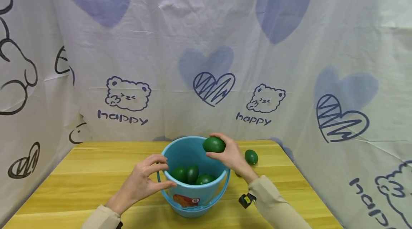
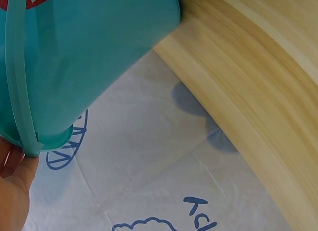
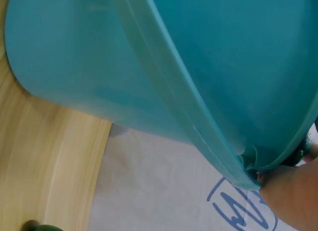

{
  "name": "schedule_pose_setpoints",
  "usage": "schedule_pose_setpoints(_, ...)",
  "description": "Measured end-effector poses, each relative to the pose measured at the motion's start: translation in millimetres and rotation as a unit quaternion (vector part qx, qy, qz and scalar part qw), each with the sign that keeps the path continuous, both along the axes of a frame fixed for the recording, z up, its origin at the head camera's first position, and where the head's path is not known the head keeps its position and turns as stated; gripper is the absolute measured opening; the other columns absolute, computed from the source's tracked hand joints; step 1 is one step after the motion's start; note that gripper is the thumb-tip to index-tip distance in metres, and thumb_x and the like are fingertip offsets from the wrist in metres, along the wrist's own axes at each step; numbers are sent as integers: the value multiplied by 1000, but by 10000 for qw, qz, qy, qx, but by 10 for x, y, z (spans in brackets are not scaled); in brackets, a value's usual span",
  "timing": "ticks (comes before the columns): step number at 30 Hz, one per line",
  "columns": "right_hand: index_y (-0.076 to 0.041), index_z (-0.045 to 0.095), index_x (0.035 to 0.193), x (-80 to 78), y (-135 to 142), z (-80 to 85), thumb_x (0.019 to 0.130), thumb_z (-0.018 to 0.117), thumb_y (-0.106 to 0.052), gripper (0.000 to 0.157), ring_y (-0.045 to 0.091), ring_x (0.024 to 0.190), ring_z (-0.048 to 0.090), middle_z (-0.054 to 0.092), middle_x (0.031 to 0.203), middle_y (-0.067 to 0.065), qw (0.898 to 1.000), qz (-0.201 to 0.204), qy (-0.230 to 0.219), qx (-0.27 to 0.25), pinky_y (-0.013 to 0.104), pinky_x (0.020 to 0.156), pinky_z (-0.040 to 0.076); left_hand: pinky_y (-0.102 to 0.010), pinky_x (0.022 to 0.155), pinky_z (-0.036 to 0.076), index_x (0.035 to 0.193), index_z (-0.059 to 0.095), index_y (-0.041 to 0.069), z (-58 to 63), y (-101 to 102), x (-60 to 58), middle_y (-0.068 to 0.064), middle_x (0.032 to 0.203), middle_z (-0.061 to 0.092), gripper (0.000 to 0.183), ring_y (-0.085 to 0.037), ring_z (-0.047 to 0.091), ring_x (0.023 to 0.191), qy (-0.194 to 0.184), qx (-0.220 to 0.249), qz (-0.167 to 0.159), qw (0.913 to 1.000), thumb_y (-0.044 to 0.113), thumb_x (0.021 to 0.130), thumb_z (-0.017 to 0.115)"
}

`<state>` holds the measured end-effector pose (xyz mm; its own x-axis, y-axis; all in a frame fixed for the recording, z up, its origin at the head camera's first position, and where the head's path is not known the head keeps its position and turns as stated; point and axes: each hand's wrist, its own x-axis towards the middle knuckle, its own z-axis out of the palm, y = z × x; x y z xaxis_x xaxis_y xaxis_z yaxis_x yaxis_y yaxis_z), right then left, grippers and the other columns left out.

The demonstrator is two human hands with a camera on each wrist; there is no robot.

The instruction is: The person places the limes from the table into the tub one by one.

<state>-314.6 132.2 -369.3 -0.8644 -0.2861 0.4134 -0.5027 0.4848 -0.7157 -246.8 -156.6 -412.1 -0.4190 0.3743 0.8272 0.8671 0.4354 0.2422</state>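
Note:
A light blue bucket (image 1: 193, 195) stands upright on the table, its handle hanging down at the front. Inside it lie several dark green avocados (image 1: 192, 174). My left hand (image 1: 141, 179) holds the bucket's left rim, thumb outside at the front. Over the right side of the rim, my right hand (image 1: 230, 154) grips another avocado (image 1: 214, 144) between thumb and fingers. The right wrist view shows the right thumb (image 3: 293, 191) by the rim, with most of that avocado hidden.
On the wooden table (image 1: 106, 164), right of the bucket, lies an avocado (image 1: 251, 157); a dark bit of something shows behind the right wrist. A printed white cloth (image 1: 167, 114) hangs behind the table and along both sides.

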Motion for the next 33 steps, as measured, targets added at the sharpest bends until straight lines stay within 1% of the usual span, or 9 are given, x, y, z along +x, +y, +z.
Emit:
schedule_pose_setpoints(3,-27,56,118,0,-14,-9,68,80,-27,55,17,92,55,56,112,-4,10000,26,13,-14,36,73,50,-20,81,48,92,66,22,1,-7,11,8,104,56,40,-13,54,95,24,15,8,10000,33,58,84)
schedule_pose_setpoints(6,-32,55,116,-4,-26,-22,68,80,-29,54,16,92,55,55,114,-6,10000,46,35,-9,35,73,50,-17,82,46,93,66,22,4,-9,22,8,104,56,40,-13,54,95,8,24,6,10000,32,58,84)
schedule_pose_setpoints(9,-33,55,116,0,-33,-30,68,80,-31,54,16,94,55,55,115,-6,9999,95,61,-6,34,75,49,-15,83,46,92,67,22,4,-9,32,9,104,56,39,-12,54,95,-26,20,17,10000,32,59,84)
schedule_pose_setpoints(11,-30,55,116,8,-32,-22,70,79,-30,52,18,99,55,54,117,-4,9996,249,33,-137,35,81,49,-15,83,46,92,67,23,4,-7,38,9,104,56,39,-12,54,95,-45,13,36,10000,32,59,84)
schedule_pose_setpoints(16,-11,56,119,197,-53,177,78,72,-17,44,30,112,50,56,119,8,9961,541,-307,-622,42,97,39,-21,81,49,93,67,23,15,-3,38,9,105,55,39,-12,54,96,-70,14,60,10000,33,59,84)
schedule_pose_setpoints(18,-7,56,117,272,-56,255,82,68,-14,39,32,114,49,56,118,10,9951,504,-428,-741,44,97,38,-25,79,51,93,67,22,21,-1,31,9,105,55,39,-12,54,96,-68,7,53,10000,33,60,84)
schedule_pose_setpoints(20,-7,57,116,280,-38,263,84,66,-15,35,32,114,49,57,117,10,9941,485,-460,-849,43,96,40,-28,77,52,93,67,22,26,2,24,10,106,55,39,-12,54,96,-62,-9,48,10000,33,60,84)
schedule_pose_setpoints(26,-4,57,117,189,76,178,85,64,-17,35,30,114,49,57,117,12,9897,466,-599,-1215,34,92,44,-31,75,52,93,67,22,24,7,13,9,105,55,39,-13,54,95,22,-12,17,10000,33,59,84)
schedule_pose_setpoints(33,-14,61,112,2,287,-57,85,65,-24,29,19,109,54,60,113,3,9884,-1,-607,-1390,34,91,45,-29,76,52,93,67,22,17,8,12,9,105,56,39,-13,54,96,-13,-4,32,10000,34,59,84)
